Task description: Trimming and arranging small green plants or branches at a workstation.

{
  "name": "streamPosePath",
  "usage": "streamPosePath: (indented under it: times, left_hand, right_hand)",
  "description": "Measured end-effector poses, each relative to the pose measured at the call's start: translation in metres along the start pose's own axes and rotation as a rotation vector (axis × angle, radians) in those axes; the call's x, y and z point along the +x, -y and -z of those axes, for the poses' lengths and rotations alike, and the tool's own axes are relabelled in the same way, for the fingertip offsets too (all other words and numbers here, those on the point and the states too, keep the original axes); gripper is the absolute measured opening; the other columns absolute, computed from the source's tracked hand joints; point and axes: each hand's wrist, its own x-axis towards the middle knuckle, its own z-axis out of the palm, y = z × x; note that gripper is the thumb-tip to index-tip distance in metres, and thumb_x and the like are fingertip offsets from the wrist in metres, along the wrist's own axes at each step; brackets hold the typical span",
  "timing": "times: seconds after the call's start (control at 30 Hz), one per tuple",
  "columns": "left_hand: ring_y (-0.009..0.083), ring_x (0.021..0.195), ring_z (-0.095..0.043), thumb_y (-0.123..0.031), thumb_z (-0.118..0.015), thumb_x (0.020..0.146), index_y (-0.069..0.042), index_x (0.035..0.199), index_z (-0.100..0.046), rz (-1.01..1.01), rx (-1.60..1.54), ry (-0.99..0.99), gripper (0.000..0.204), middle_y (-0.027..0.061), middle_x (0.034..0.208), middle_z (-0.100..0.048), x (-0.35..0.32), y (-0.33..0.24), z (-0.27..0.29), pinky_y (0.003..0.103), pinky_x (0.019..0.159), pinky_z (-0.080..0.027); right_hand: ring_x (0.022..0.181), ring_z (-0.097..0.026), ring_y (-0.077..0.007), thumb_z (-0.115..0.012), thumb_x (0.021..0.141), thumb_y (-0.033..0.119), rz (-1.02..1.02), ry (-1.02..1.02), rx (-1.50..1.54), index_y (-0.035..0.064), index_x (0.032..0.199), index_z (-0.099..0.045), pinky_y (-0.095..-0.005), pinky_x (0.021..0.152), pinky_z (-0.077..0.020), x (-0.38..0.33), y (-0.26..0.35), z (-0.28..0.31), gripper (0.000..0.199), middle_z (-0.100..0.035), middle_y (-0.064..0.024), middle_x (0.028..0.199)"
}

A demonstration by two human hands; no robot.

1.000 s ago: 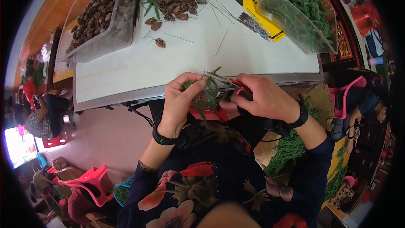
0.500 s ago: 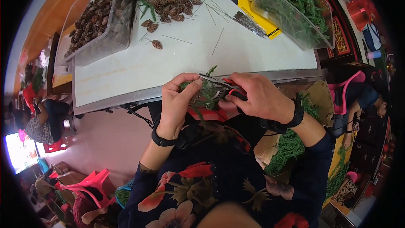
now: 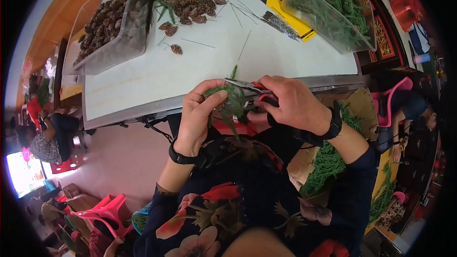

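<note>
sprig [image 3: 236, 102], long axis pointing forward, is pinched by left hand [image 3: 200, 107]; left-pointing pliers [image 3: 244, 84] are gripped by right hand [image 3: 297, 103].

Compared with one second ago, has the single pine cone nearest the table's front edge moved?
No. The cone keeps its place on the table, just below and left of the same wire.

My left fingers [image 3: 215, 101] pinch a green sprig [image 3: 236, 102]; my right fingers [image 3: 273, 84] grip red-handled pliers [image 3: 248, 85]. Pinecones [image 3: 102, 31] fill a bin [image 3: 114, 62] at ten o'clock.
</note>
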Motion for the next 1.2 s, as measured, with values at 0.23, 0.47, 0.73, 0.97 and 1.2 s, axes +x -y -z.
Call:
streamPosePath:
  times: [0.23,0.47,0.73,0.97,1.2]
  left_hand:
    - [0.0101,0.084,-0.062,0.0,-0.06,0.088,0.003,0.113,-0.062,-0.02,0.012,-0.027,0.025,0.0069,0.098,-0.066,-0.001,0.003,-0.002,0.024,0.076,-0.052]
    - [0.0106,0.082,-0.063,0.0,-0.06,0.088,0.003,0.112,-0.062,-0.02,0.033,-0.037,0.024,0.0069,0.097,-0.067,0.0,0.001,-0.003,0.024,0.075,-0.052]
    - [0.0129,0.082,-0.064,-0.003,-0.057,0.09,0.005,0.112,-0.06,0.131,-0.114,-0.013,0.023,0.0087,0.097,-0.067,0.002,-0.003,0.002,0.026,0.076,-0.053]
    - [0.0137,0.087,-0.063,-0.006,-0.056,0.091,0.006,0.112,-0.059,0.255,-0.277,0.047,0.024,0.01,0.101,-0.066,0.004,-0.002,0.001,0.027,0.081,-0.051]
    - [0.0123,0.09,-0.063,-0.002,-0.058,0.089,0.004,0.115,-0.058,0.057,-0.053,-0.009,0.027,0.0092,0.103,-0.066,-0.001,-0.003,-0.008,0.025,0.083,-0.05]
  right_hand:
    - [0.07,-0.057,-0.039,-0.071,0.078,0.014,-0.018,0.042,0.143,-0.0017,0.095,-0.055,-0.0407,0.061,-0.0446,0.002,0.001,0.002,0.028,-0.058,-0.0196,0.075]
    - [0.069,-0.056,-0.0394,-0.071,0.078,0.014,-0.029,0.036,0.142,-0.0023,0.093,-0.055,-0.0405,0.059,-0.0437,0.003,-0.001,-0.002,0.028,-0.057,-0.0203,0.072]
    - [0.063,-0.055,-0.0301,-0.071,0.08,0.022,0.044,-0.108,-0.245,0.0045,0.102,-0.058,-0.0376,0.054,-0.0431,0.0,-0.002,-0.01,0.031,-0.055,-0.0109,0.077]
    - [0.066,-0.043,-0.0146,-0.063,0.082,0.026,0.333,-0.317,-1.215,0.0085,0.122,-0.056,-0.0269,0.052,-0.0408,0.003,0.015,-0.002,0.044,-0.044,-0.0015,0.084]
    - [0.069,-0.048,-0.0199,-0.069,0.079,0.02,0.088,-0.22,-0.609,0.0052,0.121,-0.057,-0.0315,0.059,-0.0434,-0.001,0.024,0.022,0.046,-0.049,-0.0043,0.084]
